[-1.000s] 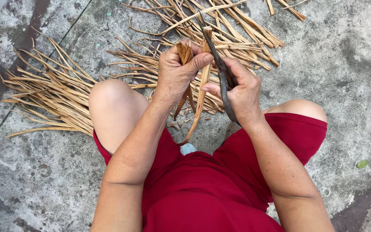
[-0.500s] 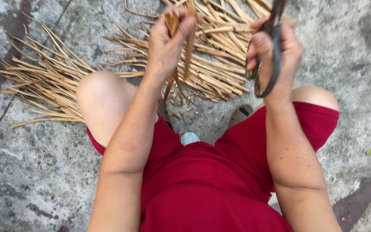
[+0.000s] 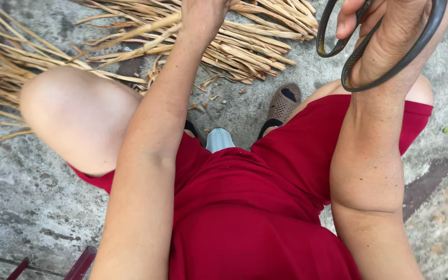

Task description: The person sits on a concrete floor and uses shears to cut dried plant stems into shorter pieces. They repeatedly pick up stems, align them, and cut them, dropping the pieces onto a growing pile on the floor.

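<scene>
1. Grey, stained concrete floor (image 3: pixel 27 207) fills the background; the person sits low over it, and at the bottom left edge two dark red bars (image 3: pixel 79 263) poke into view.
2. Nearest the camera are red clothes (image 3: pixel 255 207) covering the lap, with two bare forearms rising from the bottom edge toward the top.
3. One bare knee (image 3: pixel 79 119) sticks out to the left; the other knee shows only as a strip of skin behind the right wrist.
4. Between the thighs sits a small pale grey piece (image 3: pixel 220 140), and just beyond it one brown perforated sandal (image 3: pixel 282 105) rests on the concrete.
5. Small chips of dry stalk (image 3: pixel 211 98) lie scattered on the floor ahead of the sandal.
6. Right hand (image 3: pixel 390 36) is raised at the upper right, fingers threaded through the two dark looped handles of one pair of large scissors (image 3: pixel 379 72); the hand is closed around them, and the blades run out of view.
7. Left hand (image 3: pixel 203 15) is at the top edge, mostly cut off, clenched on one long dry cane strip (image 3: pixel 130 36) that slants down to the left.
8. Farthest away, a heap of tan dry cane strips (image 3: pixel 255 41) lies across the floor, too many to count, and a second spread of them (image 3: pixel 1 78) fans out at the far left.
</scene>
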Demonstrator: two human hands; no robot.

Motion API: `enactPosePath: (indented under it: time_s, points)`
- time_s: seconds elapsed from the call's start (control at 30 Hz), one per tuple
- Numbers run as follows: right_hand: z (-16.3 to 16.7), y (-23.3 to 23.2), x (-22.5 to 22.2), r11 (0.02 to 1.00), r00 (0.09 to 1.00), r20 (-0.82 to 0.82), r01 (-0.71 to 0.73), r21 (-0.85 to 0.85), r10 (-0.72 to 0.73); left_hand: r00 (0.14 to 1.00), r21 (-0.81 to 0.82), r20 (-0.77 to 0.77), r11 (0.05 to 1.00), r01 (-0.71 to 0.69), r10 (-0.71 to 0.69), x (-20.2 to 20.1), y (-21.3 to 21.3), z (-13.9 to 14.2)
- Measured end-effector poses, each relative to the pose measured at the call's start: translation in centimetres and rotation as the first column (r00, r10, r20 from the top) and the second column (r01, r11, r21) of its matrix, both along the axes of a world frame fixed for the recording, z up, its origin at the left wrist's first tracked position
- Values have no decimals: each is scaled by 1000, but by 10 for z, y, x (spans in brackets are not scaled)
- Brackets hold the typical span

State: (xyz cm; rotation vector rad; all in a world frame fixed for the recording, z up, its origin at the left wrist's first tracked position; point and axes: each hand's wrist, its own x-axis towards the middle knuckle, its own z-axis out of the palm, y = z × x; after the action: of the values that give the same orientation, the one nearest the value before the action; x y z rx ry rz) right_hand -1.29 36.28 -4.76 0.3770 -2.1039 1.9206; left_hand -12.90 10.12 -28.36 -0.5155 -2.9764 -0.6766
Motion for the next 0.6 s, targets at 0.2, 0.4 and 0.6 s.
enactPosePath:
  time_s: [0.2,0.4,0.6]
  points:
    - [7,9,1,997,991,120,66,-27,-62,869,-185,493,971,154,-43,26,36,-61]
    - [14,6,-8,995,972,220,95,-37,-85,906,-178,334,926,333,-261,53,68,-87]
    - [15,-2,-13,986,955,287,115,-122,-76,897,-221,388,923,314,-213,62,95,-95]
